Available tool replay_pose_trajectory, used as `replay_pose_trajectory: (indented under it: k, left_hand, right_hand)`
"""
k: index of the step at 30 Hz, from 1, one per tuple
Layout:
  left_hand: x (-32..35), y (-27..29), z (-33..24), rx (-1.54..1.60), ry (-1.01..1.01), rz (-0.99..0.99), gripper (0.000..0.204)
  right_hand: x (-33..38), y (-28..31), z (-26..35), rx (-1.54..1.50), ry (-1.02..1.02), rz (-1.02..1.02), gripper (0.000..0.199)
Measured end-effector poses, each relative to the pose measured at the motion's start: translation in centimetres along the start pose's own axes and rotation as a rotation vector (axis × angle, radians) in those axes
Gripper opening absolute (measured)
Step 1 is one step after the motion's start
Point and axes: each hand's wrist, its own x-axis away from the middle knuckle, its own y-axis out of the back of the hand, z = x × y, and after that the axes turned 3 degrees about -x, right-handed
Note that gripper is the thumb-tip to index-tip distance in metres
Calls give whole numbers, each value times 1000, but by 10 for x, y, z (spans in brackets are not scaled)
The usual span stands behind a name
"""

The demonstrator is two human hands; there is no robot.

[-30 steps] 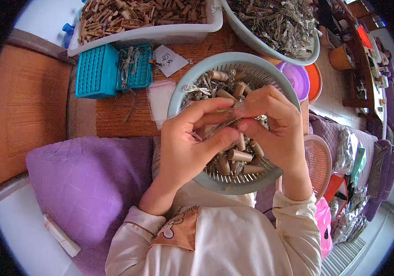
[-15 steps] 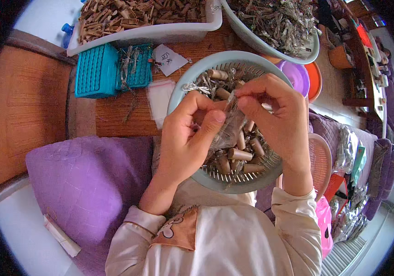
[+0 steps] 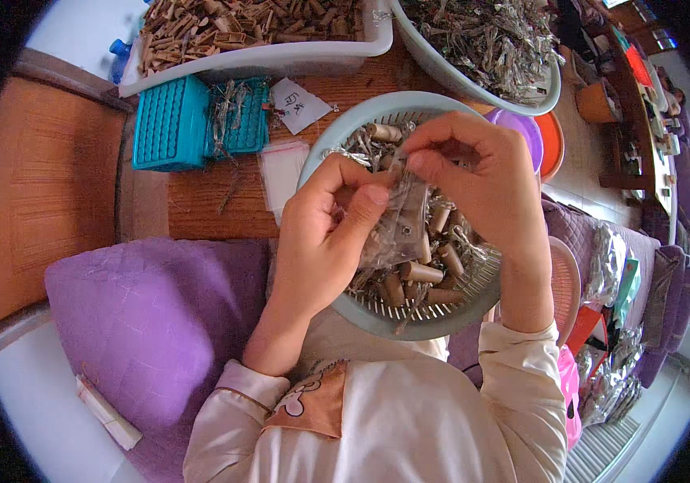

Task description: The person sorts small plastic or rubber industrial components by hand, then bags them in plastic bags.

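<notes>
Between my two hands hangs a small clear plastic bag, held at its top edge over a grey-green slotted basket. My left hand pinches the bag's upper left side between thumb and fingers. My right hand is closed at the bag's upper right corner, thumb against fingertip. Whether anything small is also in the right fingertips is hidden. Below the bag, the basket holds several brown cardboard-like tubes tangled with thin silvery strands.
Behind the basket stand a white tub of brown pieces and a basin heaped with silvery strands. Teal racks, a paper note and flat clear bags lie on the wooden table. A purple cushion is at left.
The bag has unfolded and hangs flatter, facing me more fully. My right hand has shifted slightly up and left; the left hand has hardly moved.
</notes>
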Motion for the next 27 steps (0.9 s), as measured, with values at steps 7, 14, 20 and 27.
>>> replay_pose_trajectory:
  k: [7, 14, 20, 27]
  left_hand:
    - [-1, 2, -1, 26, -20, -20, 18]
    - [0, 7, -3, -17, -20, 8, 19]
    - [1, 10, -1, -6, -53, 19, 17]
    - [3, 15, 0, 74, -43, 55, 14]
  right_hand:
    - [-6, 0, 5, 36, -53, 73, 10]
    - [-9, -3, 6, 33, -22, 30, 9]
    - [-12, -3, 5, 10, -52, 94, 11]
    - [-14, -2, 7, 2, -85, 140, 13]
